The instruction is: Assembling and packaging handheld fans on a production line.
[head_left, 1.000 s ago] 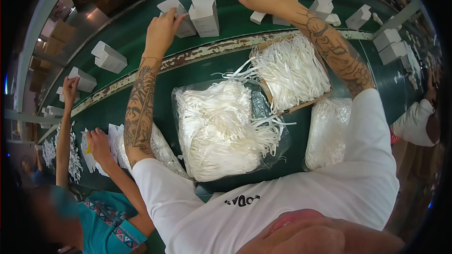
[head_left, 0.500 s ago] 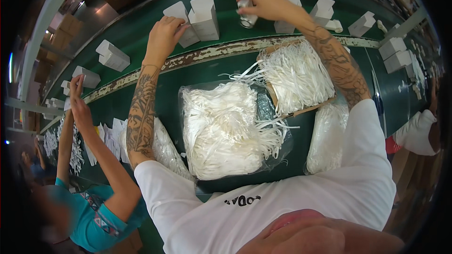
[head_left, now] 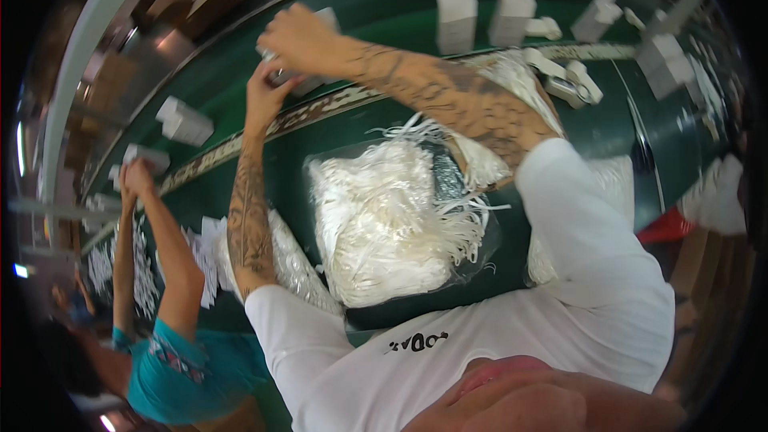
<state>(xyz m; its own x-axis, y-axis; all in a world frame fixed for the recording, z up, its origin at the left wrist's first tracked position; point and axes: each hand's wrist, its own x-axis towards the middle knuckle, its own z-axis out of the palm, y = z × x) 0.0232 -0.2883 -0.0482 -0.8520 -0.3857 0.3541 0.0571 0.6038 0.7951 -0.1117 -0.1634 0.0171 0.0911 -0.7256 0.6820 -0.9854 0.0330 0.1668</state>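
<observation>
My right hand [head_left: 300, 40] has its fingers curled down over my left hand [head_left: 268, 96], at the far left side of the green belt. A small silver piece [head_left: 280, 77] shows between my left thumb and fingers, directly under the right hand. My fingers cover most of it. Just right of my hands stands a white carton [head_left: 330, 19], largely hidden behind the right hand and wrist. Nearer to me lies a clear plastic bag of white straps [head_left: 376, 224], below my right forearm.
A painted, chipped rail [head_left: 328, 104] divides belt and bench. More white cartons [head_left: 456, 20] stand along the belt. An open brown box of straps [head_left: 488, 164] is partly under my right arm. White-and-silver pieces [head_left: 572, 84] lie at right. A co-worker's hands [head_left: 138, 176] are at left.
My right hand has swung left with the silver piece, from beside the cartons to my left hand. My left hand has come slightly nearer. White-and-silver pieces at right have come into view.
</observation>
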